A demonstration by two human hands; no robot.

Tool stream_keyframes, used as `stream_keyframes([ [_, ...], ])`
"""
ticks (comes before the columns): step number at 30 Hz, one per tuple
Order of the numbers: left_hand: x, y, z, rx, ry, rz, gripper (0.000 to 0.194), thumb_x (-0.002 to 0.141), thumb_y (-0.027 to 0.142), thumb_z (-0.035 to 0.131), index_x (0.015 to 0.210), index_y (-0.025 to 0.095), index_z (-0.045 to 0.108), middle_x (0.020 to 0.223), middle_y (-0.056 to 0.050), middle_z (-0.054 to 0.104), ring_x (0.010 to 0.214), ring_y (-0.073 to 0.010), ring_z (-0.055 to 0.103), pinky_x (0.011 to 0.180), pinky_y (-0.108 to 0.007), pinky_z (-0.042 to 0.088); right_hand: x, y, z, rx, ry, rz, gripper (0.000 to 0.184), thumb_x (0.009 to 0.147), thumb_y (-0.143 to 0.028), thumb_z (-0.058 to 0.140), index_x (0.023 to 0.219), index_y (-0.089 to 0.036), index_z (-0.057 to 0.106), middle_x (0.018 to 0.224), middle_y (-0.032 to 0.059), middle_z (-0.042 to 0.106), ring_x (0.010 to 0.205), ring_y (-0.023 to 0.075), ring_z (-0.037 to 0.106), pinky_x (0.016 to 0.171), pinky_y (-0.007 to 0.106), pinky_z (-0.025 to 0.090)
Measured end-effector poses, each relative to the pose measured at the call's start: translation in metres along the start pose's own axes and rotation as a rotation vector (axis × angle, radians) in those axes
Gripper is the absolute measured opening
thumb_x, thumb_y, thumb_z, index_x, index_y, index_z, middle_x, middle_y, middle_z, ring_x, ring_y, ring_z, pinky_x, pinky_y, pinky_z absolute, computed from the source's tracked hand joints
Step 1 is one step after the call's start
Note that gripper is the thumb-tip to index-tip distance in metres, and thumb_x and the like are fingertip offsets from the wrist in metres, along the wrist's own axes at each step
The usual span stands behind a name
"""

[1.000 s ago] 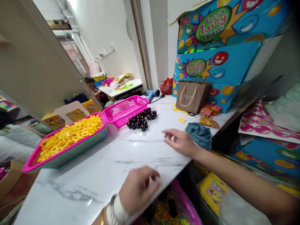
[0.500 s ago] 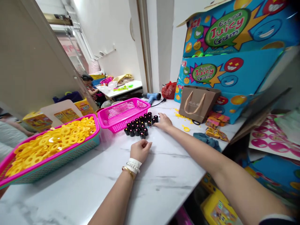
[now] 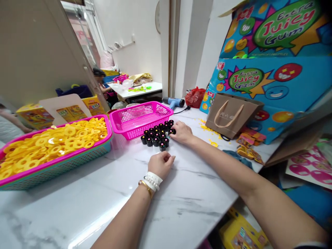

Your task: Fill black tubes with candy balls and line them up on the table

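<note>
Here's a black cylinder (image 3: 171,131) at the cluster's right edge, pinched in the right hand's (image 3: 182,132) fingers, its long axis seemingly tilted, one end covered! Beside it, smooth black cylinders (image 3: 156,141) stand upright, tops dotted. Left hand (image 3: 160,164) curls nearby, contents unclear, over glossy marbled tabletop (image 3: 178,211); behind, a pink lattice basket (image 3: 129,132).

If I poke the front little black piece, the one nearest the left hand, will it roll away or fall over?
The front little black piece would probably slide or tip before rolling, since it stands upright. If it fell over, its round side might let it roll. The shiny tabletop looks smooth, so it may skid easily.
</note>
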State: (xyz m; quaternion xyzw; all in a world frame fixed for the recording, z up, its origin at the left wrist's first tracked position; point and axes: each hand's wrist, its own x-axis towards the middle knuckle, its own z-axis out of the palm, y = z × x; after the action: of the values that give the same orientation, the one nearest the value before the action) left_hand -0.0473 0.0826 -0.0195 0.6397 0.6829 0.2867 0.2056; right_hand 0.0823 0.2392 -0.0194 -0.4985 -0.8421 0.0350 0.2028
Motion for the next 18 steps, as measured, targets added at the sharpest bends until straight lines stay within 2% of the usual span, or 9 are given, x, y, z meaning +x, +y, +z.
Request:
stream_keyframes([
  [7,0.0,0.001,-0.001,0.013,-0.013,-0.002,0.029,0.083,0.043,0.055,0.067,0.02,0.066,0.061,0.0,0.064,0.058,-0.013,0.054,0.057,-0.025,0.034,0.012,0.013,-0.008,-0.079,-0.1,-0.005,0.028,0.081,-0.035,0.058,0.102,-0.02,0.069,0.105,0.0108,0.061,0.101,0.0268,0.057,0.083,0.034,0.047],
  [9,0.0,0.002,-0.002,0.018,-0.012,0.0,0.029,0.083,0.043,0.055,0.067,0.02,0.066,0.061,0.0,0.063,0.058,-0.0132,0.054,0.058,-0.025,0.034,0.013,0.014,-0.01,-0.069,-0.095,0.0,0.033,0.08,-0.033,0.059,0.109,-0.021,0.067,0.106,0.0101,0.062,0.098,0.0262,0.059,0.081,0.034,0.048],
  [12,0.0,0.002,-0.003,0.018,-0.014,-0.002,0.03,0.083,0.043,0.055,0.067,0.02,0.065,0.06,0.001,0.062,0.058,-0.013,0.053,0.058,-0.024,0.034,0.004,0.008,-0.011,-0.052,-0.045,0.007,0.05,0.082,-0.032,0.058,0.13,-0.02,0.054,0.116,0.0101,0.06,0.105,0.0255,0.058,0.085,0.033,0.047],
  [15,0.001,0.002,-0.003,0.013,-0.021,-0.009,0.03,0.083,0.044,0.055,0.067,0.02,0.065,0.058,0.001,0.061,0.056,-0.0125,0.052,0.057,-0.024,0.034,-0.012,-0.004,-0.009,-0.032,-0.003,-0.064,0.041,0.09,-0.026,0.047,0.131,-0.021,0.051,0.123,0.0091,0.058,0.11,0.0221,0.056,0.088,0.03,0.046],
  [18,0.001,0.002,-0.003,0.014,-0.021,-0.014,0.03,0.082,0.044,0.054,0.067,0.02,0.065,0.057,0.002,0.06,0.055,-0.0122,0.05,0.056,-0.024,0.034,-0.022,-0.014,-0.006,-0.033,-0.11,-0.173,0.039,0.093,-0.018,0.039,0.129,-0.025,0.054,0.125,0.0067,0.059,0.103,0.0199,0.061,0.081,0.029,0.047],
])
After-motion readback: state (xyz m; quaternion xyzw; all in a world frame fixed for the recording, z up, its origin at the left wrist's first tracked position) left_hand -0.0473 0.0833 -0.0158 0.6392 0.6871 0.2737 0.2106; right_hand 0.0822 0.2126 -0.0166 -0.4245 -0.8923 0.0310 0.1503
